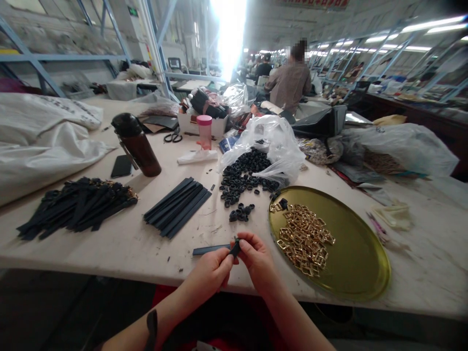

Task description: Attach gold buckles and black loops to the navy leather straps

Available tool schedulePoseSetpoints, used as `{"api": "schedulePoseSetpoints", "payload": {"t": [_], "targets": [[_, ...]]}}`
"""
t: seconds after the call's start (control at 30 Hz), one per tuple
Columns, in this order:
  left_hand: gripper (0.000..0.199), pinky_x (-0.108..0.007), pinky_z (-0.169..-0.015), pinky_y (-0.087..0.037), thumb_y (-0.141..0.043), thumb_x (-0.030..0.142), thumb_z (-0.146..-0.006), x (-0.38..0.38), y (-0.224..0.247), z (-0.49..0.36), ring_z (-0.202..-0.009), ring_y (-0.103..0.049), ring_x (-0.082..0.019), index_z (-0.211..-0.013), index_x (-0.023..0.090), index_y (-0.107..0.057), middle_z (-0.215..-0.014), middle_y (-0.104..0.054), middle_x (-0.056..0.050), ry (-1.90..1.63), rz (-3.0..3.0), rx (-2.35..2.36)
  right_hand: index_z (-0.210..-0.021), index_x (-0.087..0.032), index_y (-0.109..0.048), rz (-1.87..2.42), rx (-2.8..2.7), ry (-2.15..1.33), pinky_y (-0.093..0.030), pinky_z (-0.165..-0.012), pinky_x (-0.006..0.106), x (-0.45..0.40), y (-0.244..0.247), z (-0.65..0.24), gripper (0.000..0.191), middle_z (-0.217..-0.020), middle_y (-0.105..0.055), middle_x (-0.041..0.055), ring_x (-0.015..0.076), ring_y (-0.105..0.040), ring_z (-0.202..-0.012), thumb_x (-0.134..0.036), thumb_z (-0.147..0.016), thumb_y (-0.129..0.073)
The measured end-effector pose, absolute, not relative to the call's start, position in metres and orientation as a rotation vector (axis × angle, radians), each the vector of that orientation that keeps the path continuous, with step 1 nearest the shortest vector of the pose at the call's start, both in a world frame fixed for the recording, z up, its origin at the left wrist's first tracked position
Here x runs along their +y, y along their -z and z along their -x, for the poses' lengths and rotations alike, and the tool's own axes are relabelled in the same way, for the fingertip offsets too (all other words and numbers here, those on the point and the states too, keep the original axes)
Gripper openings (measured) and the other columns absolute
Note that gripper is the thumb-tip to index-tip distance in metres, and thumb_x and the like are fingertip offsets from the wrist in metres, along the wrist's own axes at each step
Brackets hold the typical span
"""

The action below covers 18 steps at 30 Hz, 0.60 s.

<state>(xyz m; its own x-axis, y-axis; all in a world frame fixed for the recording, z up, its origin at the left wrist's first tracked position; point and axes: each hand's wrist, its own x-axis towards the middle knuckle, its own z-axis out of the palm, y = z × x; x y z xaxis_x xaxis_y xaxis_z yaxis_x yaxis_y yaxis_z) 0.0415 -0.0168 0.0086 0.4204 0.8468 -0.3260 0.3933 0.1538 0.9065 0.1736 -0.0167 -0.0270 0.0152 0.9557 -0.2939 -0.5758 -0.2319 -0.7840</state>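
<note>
My left hand (215, 268) is closed around a short length of dark strap (235, 248), thumb on top. At the strap's upper end, my right hand (256, 256) pinches with thumb and fingers; a small part there is too hidden to make out. A flat dark strip (210, 249) lies on the table just beyond my left hand; I cannot tell whether it joins the held strap. Ahead are small black loops (241, 213), with a larger heap (248, 170) spilling from a clear plastic bag (274, 141). Gold buckles (305, 239) lie on a round gold tray (358, 263) to the right.
Flat straps (177, 207) and a pile of finished-looking straps (80, 204) lie left. Behind stand a dark bottle (137, 146), a phone (122, 166), scissors (173, 136) and a pink cup (204, 131). Pink-handled snips (378, 226) lie right. A person (290, 80) stands beyond.
</note>
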Motion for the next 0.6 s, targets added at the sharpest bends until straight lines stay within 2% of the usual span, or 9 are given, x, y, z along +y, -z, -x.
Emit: {"api": "schedulePoseSetpoints", "payload": {"t": [0.13, 0.27, 0.43, 0.6], "targets": [[0.028, -0.016, -0.031, -0.022, -0.033, 0.036, -0.081, -0.018, 0.001, -0.047, -0.029, -0.03, -0.006, -0.077, 0.016, -0.051, -0.038, -0.041, 0.008, -0.424, -1.259, 1.142, -0.083, -0.019, -0.055, 0.965, -0.377, -1.473, -0.04, -0.045, 0.021, -0.018, 0.027, -0.167, 0.024, -0.068, -0.066, 0.001, 0.0151, -0.06, -0.064, -0.03, -0.066, -0.068], [0.025, -0.016, -0.031, -0.022, -0.033, 0.036, -0.081, -0.023, 0.008, -0.055, -0.029, -0.031, -0.006, -0.072, 0.017, -0.048, -0.039, -0.041, 0.008, -0.508, -1.236, 1.15, -0.084, -0.021, -0.052, 0.992, -0.309, -1.446, -0.037, -0.043, 0.017, -0.016, 0.024, -0.162, 0.026, -0.067, -0.066, -0.0013, 0.0131, -0.06, -0.062, -0.023, -0.064, -0.068], [0.027, -0.018, -0.034, -0.025, -0.033, 0.037, -0.082, -0.026, 0.013, -0.058, -0.033, -0.032, -0.007, -0.064, 0.019, -0.041, -0.04, -0.039, 0.008, -0.586, -1.303, 1.188, -0.091, -0.022, -0.056, 0.967, -0.308, -1.441, -0.046, -0.06, 0.023, -0.018, 0.028, -0.158, 0.027, -0.074, -0.065, -0.002, 0.0138, -0.062, -0.074, -0.027, -0.067, -0.066], [0.028, -0.02, -0.042, -0.03, -0.032, 0.036, -0.085, -0.024, 0.01, -0.05, -0.039, -0.037, -0.009, -0.072, 0.017, -0.048, -0.045, -0.04, 0.007, -0.575, -1.492, 1.215, -0.089, -0.017, -0.064, 1.077, -0.563, -1.51, -0.043, -0.068, 0.026, -0.02, 0.031, -0.17, 0.029, -0.078, -0.067, 0.0022, 0.0151, -0.06, -0.075, -0.04, -0.07, -0.064]]}}
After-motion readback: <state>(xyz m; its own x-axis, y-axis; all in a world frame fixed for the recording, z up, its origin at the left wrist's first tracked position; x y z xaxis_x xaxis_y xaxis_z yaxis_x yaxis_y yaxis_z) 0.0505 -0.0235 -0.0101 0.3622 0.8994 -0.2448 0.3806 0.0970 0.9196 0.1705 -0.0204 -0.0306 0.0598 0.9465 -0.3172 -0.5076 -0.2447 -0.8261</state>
